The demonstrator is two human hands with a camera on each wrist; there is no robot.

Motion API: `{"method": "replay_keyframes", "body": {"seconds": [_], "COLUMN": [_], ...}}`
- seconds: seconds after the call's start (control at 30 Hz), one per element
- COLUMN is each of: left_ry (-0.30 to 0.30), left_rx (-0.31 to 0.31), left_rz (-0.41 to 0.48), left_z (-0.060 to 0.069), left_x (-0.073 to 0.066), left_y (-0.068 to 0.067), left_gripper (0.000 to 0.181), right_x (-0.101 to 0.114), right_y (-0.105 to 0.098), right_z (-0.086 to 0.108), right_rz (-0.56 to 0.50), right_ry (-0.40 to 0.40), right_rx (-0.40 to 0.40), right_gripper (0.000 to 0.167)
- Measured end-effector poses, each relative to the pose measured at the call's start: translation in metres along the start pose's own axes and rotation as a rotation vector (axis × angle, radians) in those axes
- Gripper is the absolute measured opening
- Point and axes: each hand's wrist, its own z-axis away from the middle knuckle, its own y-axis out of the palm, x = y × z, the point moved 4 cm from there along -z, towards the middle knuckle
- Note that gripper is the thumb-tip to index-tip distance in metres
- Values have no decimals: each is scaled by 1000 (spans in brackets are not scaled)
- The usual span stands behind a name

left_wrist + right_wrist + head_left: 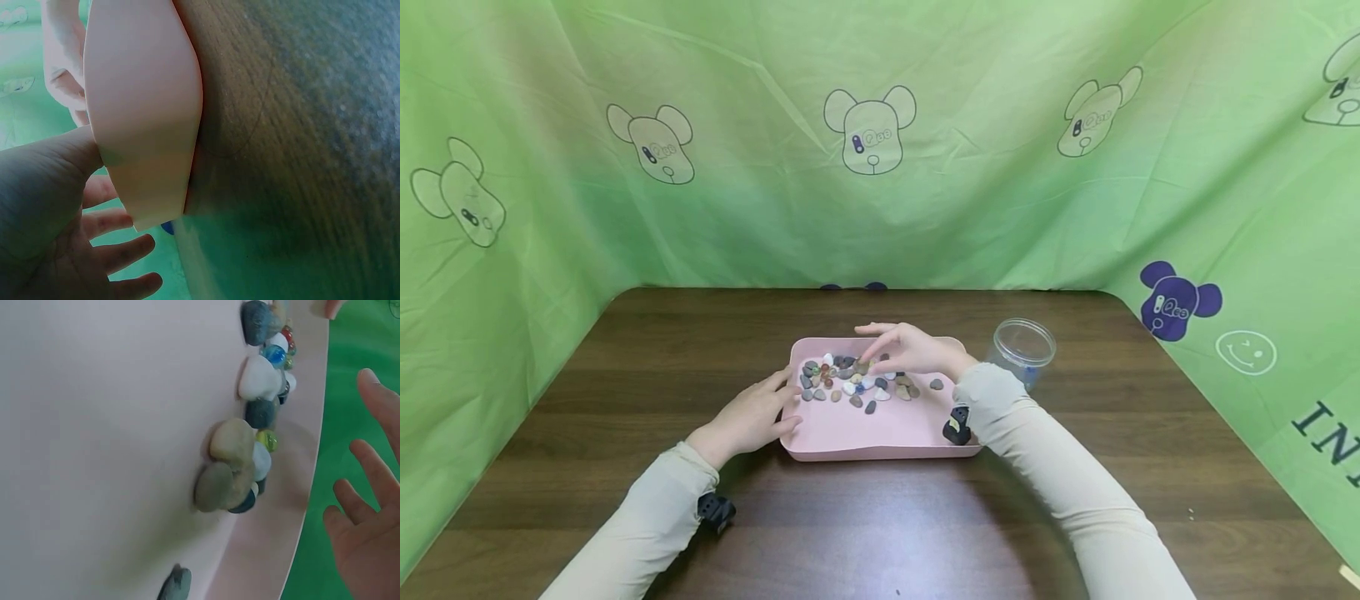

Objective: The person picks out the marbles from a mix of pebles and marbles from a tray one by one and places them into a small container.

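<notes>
A pink tray (880, 432) holds a spread of grey, tan and white pebbles (856, 401) with glass marbles (828, 383) among them. My left hand (748, 421) rests at the tray's left rim, thumb and fingertips reaching over it; the left wrist view shows those fingers spread apart. Above the pebbles at the back right hovers my right hand (910, 350), its fingers loosely bent. Seen from the right wrist, that hand's fingers are spread with nothing between them. A blue marble (274, 356) and a yellow-green marble (267, 440) sit beside the stones.
A clear round jar (1022, 346) with something blue low inside stands right of the tray, close to my right forearm. One grey pebble (936, 384) lies apart at the tray's right. A green printed cloth (872, 225) hangs behind the brown wooden table (880, 533).
</notes>
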Motion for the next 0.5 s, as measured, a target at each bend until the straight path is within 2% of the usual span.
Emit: {"method": "replay_keyframes", "body": {"seconds": [0.33,0.5], "left_ry": [1,-4], "left_rx": [-4,1], "left_rz": [-7,-4], "left_z": [-1,0], "left_x": [1,0], "left_y": [0,0], "left_gripper": [45,46], "right_x": [0,-4], "right_y": [15,20], "right_z": [-5,-6], "right_rz": [61,53], "right_ry": [10,27], "right_rx": [31,46], "right_gripper": [14,13]}}
